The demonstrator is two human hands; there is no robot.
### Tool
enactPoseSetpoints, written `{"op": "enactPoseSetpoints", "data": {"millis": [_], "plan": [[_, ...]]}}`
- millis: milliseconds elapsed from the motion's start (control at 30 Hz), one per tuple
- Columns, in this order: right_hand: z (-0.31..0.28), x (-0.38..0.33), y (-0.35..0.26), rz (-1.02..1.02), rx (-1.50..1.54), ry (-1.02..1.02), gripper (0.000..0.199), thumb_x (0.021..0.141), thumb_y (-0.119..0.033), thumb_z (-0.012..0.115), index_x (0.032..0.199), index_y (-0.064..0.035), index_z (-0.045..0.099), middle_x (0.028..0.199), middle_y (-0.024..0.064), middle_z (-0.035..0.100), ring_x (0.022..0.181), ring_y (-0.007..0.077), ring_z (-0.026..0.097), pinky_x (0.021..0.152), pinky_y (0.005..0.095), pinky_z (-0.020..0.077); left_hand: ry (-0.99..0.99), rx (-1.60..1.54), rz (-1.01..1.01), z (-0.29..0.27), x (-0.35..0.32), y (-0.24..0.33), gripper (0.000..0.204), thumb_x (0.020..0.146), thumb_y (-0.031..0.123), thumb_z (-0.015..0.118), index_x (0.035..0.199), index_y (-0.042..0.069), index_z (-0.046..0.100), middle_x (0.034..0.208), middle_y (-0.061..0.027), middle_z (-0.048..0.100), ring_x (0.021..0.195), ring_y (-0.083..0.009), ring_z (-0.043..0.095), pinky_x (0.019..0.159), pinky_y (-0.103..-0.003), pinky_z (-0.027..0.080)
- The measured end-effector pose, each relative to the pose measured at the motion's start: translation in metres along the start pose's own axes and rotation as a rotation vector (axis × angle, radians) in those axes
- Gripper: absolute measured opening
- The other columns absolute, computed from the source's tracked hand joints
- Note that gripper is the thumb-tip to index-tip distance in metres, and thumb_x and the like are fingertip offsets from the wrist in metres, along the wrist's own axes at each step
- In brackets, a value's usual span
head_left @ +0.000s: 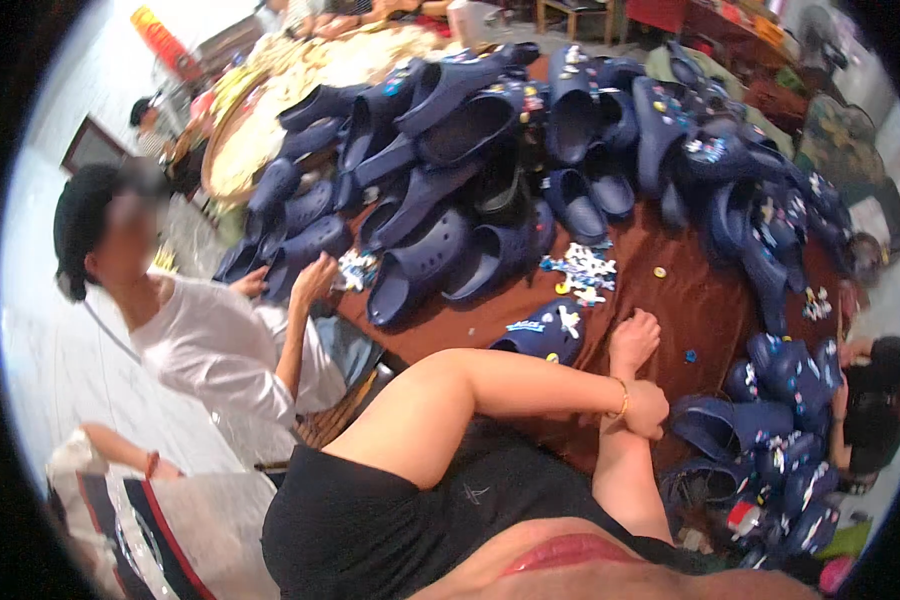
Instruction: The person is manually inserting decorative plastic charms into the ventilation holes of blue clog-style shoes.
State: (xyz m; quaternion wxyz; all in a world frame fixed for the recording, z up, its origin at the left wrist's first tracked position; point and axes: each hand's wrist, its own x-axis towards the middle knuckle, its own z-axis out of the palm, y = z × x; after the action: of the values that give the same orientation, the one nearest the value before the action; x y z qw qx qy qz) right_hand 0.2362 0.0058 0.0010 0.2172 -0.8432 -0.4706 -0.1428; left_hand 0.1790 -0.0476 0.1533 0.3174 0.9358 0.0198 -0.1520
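The left hand [648, 408] is resting across the right forearm [630, 475], its fingers curling; whether they are gripping it, I cannot tell. The right hand [635, 340] is bending its fingers over the brown surface [705, 310], their hold unclear. A decorated navy clog [543, 327] is lying left of those fingers, white charms [582, 268] sitting beyond it

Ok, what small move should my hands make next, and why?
Probably lift your left hand off your right forearm: it lies across that arm, and neither hand seems to hold anything. A navy clog sits just left of your right hand, with a pile of white and blue charms beyond it.
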Motion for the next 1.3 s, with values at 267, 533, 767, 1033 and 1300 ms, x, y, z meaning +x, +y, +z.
{"op": "enactPoseSetpoints", "data": {"millis": [267,533,767,1033,1300], "plan": [[-0.012,-0.001,-0.012,0.046,-0.056,-0.031,0.019,0.077,-0.014,0.055,0.094,-0.0091,0.054,0.097,0.0101,0.054,0.09,0.0293,0.051,0.075,0.042,0.0428,0.001,-0.022,-0.165,0.02,0.026,-0.074,0.041,0.077,0.034,0.05,0.092,-0.002,0.063,0.104,-0.0203,0.055,0.098,-0.0289,0.052,0.081,-0.044,0.043],[0.002,-0.005,0.01,0.014,0.012,0.047,0.017,0.077,-0.013,0.055,0.093,-0.0083,0.055,0.097,0.01,0.054,0.092,0.0292,0.051,0.077,0.0413,0.0421,0.26,-0.03,-0.021,0.028,-0.005,-0.015,0.03,0.073,0.025,0.05,0.072,-0.002,0.066,0.075,-0.0229,0.063,0.074,-0.037,0.063,0.073,-0.045,0.049],[0.004,0.001,0.004,0.032,-0.022,-0.008,0.017,0.079,-0.014,0.053,0.095,-0.0085,0.056,0.101,0.0106,0.055,0.095,0.0297,0.05,0.078,0.0427,0.0417,0.339,-0.139,-0.065,0.031,-0.014,-0.025,0.03,0.075,0.024,0.051,0.074,-0.003,0.065,0.076,-0.0238,0.063,0.075,-0.0376,0.062,0.074,-0.045,0.049],[0.009,-0.003,0.011,0.01,-0.014,-0.008,0.022,0.077,-0.014,0.054,0.098,-0.0079,0.056,0.101,0.0107,0.054,0.094,0.0297,0.051,0.077,0.043,0.0415,0.33,-0.107,-0.08,0.033,-0.009,-0.021,0.03,0.078,0.024,0.052,0.076,-0.004,0.063,0.077,-0.023,0.062,0.076,-0.0376,0.06,0.073,-0.044,0.048],[0.005,-0.001,0.008,-0.022,-0.021,0.054,0.02,0.078,-0.012,0.054,0.097,-0.0075,0.056,0.099,0.0101,0.054,0.092,0.0295,0.051,0.076,0.0426,0.0428,0.249,-0.071,0.012,0.01,-0.043,0.01,0.043,0.085,0.031,0.045,0.069,-0.005,0.064,0.077,-0.0237,0.062,0.076,-0.0386,0.06,0.074,-0.044,0.048]]}}
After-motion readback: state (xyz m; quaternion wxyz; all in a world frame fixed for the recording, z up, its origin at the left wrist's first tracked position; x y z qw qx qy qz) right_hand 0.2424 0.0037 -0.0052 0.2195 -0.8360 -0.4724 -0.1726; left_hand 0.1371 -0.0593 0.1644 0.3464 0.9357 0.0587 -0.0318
